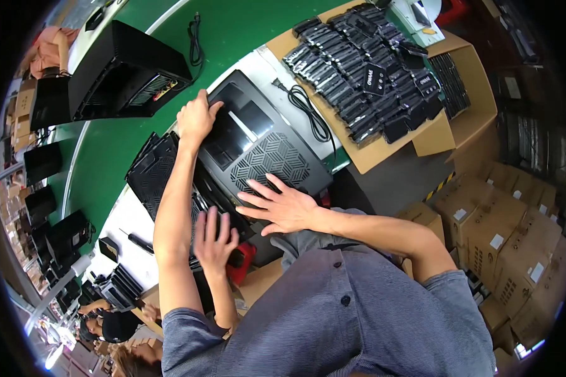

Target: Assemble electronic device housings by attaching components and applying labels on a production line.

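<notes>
Two hands at work on a black PC case (269, 137), lying flat on white benchtop (129, 215): L hand (196, 119) w/ fingers bent at its left edge, firmness of hold can't tell; R hand (283, 206) spread wide over hex vent, contact unclear. Adj.: black panels (154, 164), co-worker's hand (215, 242) nr. them, coiled cable (321, 131), carton tray (360, 161) of wrapped black packs (371, 76). Beyond: green surface (127, 143) w/ open case (151, 53); stacked cartons (492, 217) at R.
</notes>
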Available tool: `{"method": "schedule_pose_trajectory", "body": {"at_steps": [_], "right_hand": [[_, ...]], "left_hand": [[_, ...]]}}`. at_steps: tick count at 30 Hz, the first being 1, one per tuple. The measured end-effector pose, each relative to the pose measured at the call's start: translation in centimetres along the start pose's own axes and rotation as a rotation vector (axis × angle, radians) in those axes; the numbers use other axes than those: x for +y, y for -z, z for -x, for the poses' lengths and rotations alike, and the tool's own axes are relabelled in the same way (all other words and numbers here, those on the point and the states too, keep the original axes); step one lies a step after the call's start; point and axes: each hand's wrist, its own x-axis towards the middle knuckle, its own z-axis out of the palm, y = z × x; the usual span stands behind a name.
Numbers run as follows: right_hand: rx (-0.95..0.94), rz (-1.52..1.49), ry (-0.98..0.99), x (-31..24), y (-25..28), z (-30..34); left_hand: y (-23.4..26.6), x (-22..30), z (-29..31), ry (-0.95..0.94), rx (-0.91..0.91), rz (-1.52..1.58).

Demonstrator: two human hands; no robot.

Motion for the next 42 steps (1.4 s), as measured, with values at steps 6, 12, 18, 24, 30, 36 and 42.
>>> {"method": "schedule_pose_trajectory", "body": {"at_steps": [6, 12, 18, 24, 30, 36, 42], "right_hand": [[0.225, 0.018, 0.012, -0.3, 1.6, 1.2], [0.317, -0.361, -0.061, 1.0, 4.2, 4.1], [0.486, -0.825, -0.88, 4.5, 3.1, 14.4], [-0.168, -1.426, -1.051, 10.2, -1.7, 15.3], [-0.026, -2.038, -0.773, 9.7, 7.8, 12.4], [0.316, -2.055, -0.383, 8.0, 17.1, 7.9], [0.281, -1.345, -0.542, 13.8, 14.4, 12.2]], "left_hand": [[0.7, 0.7, 0.1, 0.048, -0.041, 0.045], [2.2, 3.4, 4.1, -0.324, 0.439, 0.144], [3.2, 14.7, 22.7, -0.374, -0.061, 0.143], [-2.7, 17.0, 23.8, -0.291, -0.242, -0.053], [12.9, 18.2, 19.8, -0.194, -0.163, 0.198], [24.2, 11.9, 14.6, 0.229, -0.457, 0.739], [17.8, 5.9, 16.6, 0.264, -0.232, 1.175]]}}
